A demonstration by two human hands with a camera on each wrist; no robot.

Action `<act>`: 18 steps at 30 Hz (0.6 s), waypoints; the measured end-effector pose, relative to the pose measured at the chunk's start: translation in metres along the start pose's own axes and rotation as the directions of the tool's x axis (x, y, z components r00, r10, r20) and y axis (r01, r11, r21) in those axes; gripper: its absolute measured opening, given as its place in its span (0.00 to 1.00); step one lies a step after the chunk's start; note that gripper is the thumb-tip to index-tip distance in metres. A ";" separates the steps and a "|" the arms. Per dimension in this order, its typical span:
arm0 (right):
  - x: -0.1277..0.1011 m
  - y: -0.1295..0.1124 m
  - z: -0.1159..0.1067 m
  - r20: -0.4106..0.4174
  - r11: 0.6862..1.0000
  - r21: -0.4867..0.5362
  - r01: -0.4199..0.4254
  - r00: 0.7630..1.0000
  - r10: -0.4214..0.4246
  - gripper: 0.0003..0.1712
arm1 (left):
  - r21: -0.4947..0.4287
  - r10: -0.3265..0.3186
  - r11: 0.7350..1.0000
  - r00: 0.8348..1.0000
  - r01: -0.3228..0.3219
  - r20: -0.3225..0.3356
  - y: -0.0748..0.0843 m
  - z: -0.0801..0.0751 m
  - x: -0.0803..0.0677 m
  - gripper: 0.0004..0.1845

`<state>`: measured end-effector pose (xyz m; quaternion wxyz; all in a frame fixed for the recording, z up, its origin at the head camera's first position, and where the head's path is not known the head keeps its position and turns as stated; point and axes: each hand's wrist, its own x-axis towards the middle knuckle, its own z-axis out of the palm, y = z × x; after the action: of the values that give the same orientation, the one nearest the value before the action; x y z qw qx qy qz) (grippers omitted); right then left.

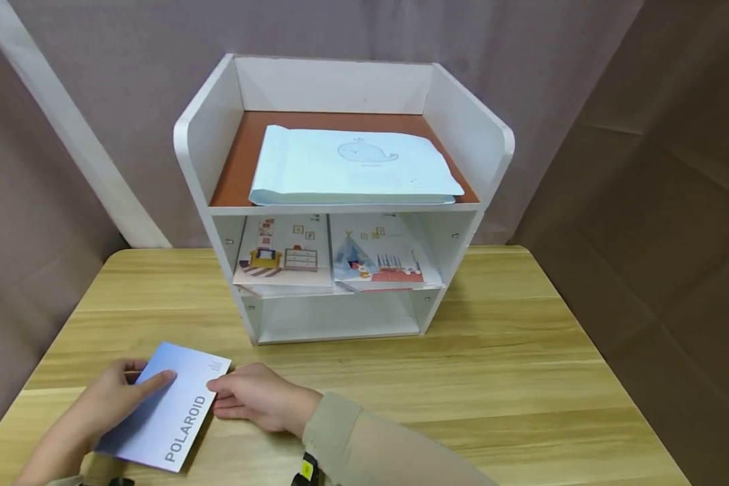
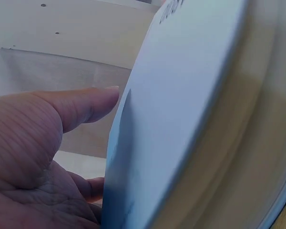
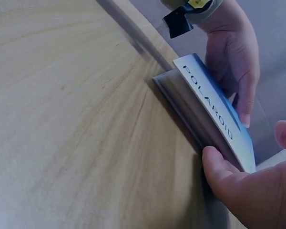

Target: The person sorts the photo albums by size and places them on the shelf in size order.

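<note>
A small book (image 1: 179, 412) with a blue-to-white cover lettered POLAROID is held low over the left front of the table. My left hand (image 1: 109, 401) grips its left side, thumb lying on the cover and fingers passing beneath. At the opposite edge, my right hand (image 1: 261, 398) pinches the book, thumb on top and the other fingers curled below. Seen from the right wrist, the cover (image 3: 214, 109) stands a little apart from what lies under it, with the right thumb at that gap. Cream page edges (image 2: 229, 124) show in the left wrist view.
A white three-level shelf unit (image 1: 495, 145) stands at the back of the wooden table (image 1: 510, 378). A pale pad with a whale drawing (image 1: 352, 169) lies on its top. Two illustrated booklets (image 1: 285, 253) lie side by side on the middle level. Curtains hang behind.
</note>
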<state>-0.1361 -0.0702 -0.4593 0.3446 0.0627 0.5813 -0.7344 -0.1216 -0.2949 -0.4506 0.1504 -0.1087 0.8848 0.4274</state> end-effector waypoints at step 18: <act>-0.016 -0.011 -0.036 0.039 0.971 -0.220 0.091 0.996 -0.084 0.08 | -0.094 -0.025 0.995 0.987 0.041 0.161 0.008 0.005 -0.009 0.45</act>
<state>-0.1411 -0.0298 -0.4540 0.3252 -0.0125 0.6567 -0.6803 -0.1148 -0.2856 -0.4446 0.2221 -0.0961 0.8463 0.4745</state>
